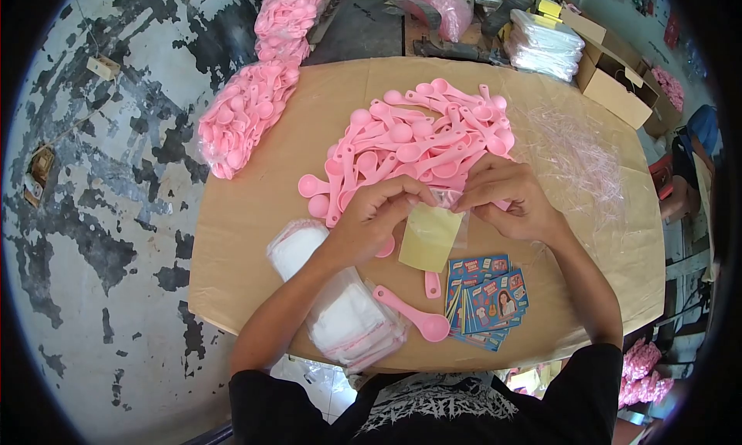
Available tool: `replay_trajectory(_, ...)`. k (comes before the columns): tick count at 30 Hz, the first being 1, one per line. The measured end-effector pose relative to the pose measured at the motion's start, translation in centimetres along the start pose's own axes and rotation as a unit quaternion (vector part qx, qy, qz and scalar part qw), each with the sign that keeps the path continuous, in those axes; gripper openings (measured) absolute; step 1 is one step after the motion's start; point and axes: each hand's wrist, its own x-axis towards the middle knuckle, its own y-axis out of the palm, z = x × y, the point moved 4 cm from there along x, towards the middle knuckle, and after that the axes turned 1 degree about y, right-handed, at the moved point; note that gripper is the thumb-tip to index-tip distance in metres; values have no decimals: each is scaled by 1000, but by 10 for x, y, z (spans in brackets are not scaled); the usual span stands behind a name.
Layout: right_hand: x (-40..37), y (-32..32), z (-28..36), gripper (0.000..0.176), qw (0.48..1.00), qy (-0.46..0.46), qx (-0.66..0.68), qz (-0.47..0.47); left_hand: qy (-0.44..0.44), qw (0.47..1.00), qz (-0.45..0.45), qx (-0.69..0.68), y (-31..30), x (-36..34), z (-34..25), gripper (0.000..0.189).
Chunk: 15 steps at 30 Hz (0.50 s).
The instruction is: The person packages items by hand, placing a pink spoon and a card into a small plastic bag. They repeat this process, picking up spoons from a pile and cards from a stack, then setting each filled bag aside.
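Both hands pinch the upper edge of a small clear plastic bag with a yellow card (pixel 427 240) inside it. My left hand (pixel 372 217) grips the bag's left top corner, and my right hand (pixel 512 196) has its fingers closed at the right top corner. Just beyond them lies a big heap of pink measuring spoons (pixel 417 139). Nearer my body, a single pink spoon (pixel 421 317) rests beside a stack of blue printed cards (pixel 495 302). Another pink handle (pixel 433 284) sticks out below the bag. Stacks of clear bags (pixel 352 321) lie under my left forearm.
A brown paper-covered table (pixel 255 236) carries everything. Bagged pink spoons (pixel 251 116) sit at its left edge. Thin plastic strips (pixel 583 163) lie on the right. Behind are a stack of plastic packs (pixel 545 44) and an open cardboard box (pixel 614 85). A person (pixel 688 159) sits at far right.
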Motion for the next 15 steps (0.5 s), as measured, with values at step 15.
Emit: replay_trajectory(15,6,10,37,37,959,276,62,26,45,997,40,-58,3,0,-2,34)
